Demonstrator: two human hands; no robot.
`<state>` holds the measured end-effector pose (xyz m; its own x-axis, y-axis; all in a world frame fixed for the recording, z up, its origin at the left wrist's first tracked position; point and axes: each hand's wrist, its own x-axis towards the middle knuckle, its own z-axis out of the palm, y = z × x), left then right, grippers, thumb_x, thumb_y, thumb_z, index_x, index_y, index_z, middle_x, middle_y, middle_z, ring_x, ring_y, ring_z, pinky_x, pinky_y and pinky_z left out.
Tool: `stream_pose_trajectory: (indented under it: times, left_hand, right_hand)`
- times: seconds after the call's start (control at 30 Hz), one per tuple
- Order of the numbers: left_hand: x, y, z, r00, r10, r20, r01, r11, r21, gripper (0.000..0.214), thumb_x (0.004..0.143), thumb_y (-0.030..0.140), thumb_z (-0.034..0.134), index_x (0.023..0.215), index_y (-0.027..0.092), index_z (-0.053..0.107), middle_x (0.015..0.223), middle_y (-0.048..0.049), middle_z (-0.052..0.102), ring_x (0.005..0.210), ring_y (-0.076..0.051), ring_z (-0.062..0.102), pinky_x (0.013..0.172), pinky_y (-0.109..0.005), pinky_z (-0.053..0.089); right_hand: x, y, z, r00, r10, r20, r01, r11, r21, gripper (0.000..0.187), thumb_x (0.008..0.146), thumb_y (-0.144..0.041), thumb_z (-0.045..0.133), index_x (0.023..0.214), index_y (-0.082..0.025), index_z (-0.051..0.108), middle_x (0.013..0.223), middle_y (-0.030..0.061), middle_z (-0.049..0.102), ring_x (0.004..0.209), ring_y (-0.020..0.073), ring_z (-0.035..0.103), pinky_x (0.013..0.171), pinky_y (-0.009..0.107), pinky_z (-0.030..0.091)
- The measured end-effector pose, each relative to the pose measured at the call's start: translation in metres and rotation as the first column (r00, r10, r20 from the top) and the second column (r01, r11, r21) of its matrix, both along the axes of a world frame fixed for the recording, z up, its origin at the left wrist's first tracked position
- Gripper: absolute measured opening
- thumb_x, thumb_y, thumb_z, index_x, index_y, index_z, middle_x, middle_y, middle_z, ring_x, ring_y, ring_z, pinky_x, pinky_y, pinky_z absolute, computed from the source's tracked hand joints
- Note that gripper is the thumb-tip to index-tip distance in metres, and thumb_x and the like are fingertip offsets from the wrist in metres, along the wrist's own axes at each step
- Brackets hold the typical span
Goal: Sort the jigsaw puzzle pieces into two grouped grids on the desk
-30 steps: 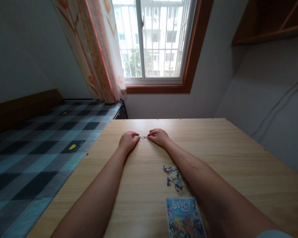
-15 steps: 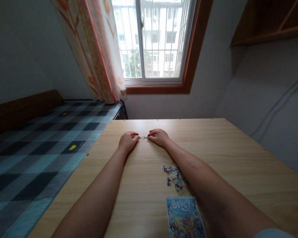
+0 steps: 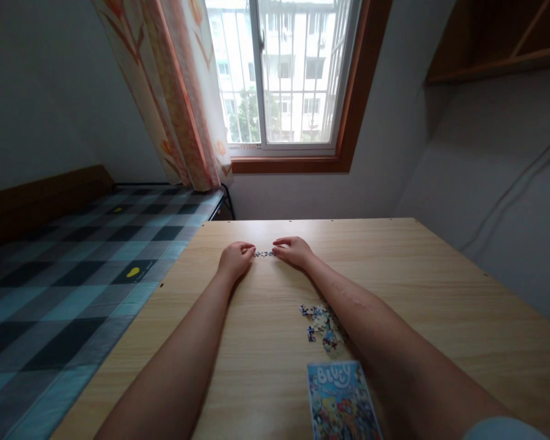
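Nearest you, at the desk's front edge, lies a Bluey card, printed side up, its lower part cut off by the frame. Just beyond it sits a pile of loose puzzle pieces, tight against the inner side of your right forearm, with some pieces perhaps hidden under the arm. Both your forearms stretch out across the desk and draw together toward its far half. There your left hand and right hand face each other, knuckles up and fingers curled in. Between them is a short row of joined pieces, blue and white, lying at desk level. Each hand nips one end of the row with thumb and fingertips, the left at its left end and the right at its right end. The row is too small to tell how many pieces it has, or whether it rests flat on the wood or is raised a little. It lies well apart from the pile and the card. To your left, beside the desk, is a bed with a checked cover in dark and pale blue. Beyond the desk's far edge is the wall, with a window in a brown frame and an orange-patterned curtain drawn to its left. High on the right hangs a wooden shelf.
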<state>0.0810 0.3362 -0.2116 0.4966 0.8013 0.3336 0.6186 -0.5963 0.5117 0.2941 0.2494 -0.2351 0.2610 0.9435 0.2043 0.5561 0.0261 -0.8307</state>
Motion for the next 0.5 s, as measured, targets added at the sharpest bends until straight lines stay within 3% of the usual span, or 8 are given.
stream_pose_trajectory:
  times: [0.17,0.27,0.5]
  left_hand:
    - [-0.002,0.002,0.003,0.998,0.064,0.029,-0.062,0.996,-0.063,0.035,0.09,0.041,0.054,0.101,0.02,0.08,0.108,-0.0082,0.079,0.1,-0.024,0.072,0.09,-0.029,0.053]
    - [-0.002,0.003,0.006,0.996,0.081,0.036,-0.078,0.993,-0.087,0.036,0.089,0.041,0.054,0.102,0.019,0.079,0.109,-0.0091,0.078,0.101,-0.024,0.072,0.088,-0.029,0.052]
    - [-0.004,0.008,0.009,0.986,0.159,0.057,-0.153,0.983,-0.101,0.037,0.086,0.039,0.055,0.104,0.019,0.08,0.102,-0.0099,0.079,0.096,-0.027,0.072,0.086,-0.033,0.052]
  right_hand:
    - [0.012,-0.005,0.006,0.978,0.042,-0.205,-0.048,0.999,-0.026,0.035,0.08,-0.038,0.076,0.111,-0.021,0.079,0.111,0.0069,0.077,0.106,0.0214,0.071,0.104,0.037,0.051]
    - [0.028,-0.022,0.01,0.934,0.063,-0.353,-0.081,0.996,-0.036,0.031,0.079,-0.034,0.078,0.106,-0.019,0.08,0.112,0.0074,0.077,0.106,0.0202,0.07,0.102,0.035,0.053]
    - [0.095,-0.116,0.015,0.765,-0.056,-0.641,0.035,0.998,-0.046,0.025,0.079,-0.034,0.08,0.099,-0.018,0.078,0.115,0.0103,0.075,0.104,0.018,0.07,0.086,0.025,0.059]
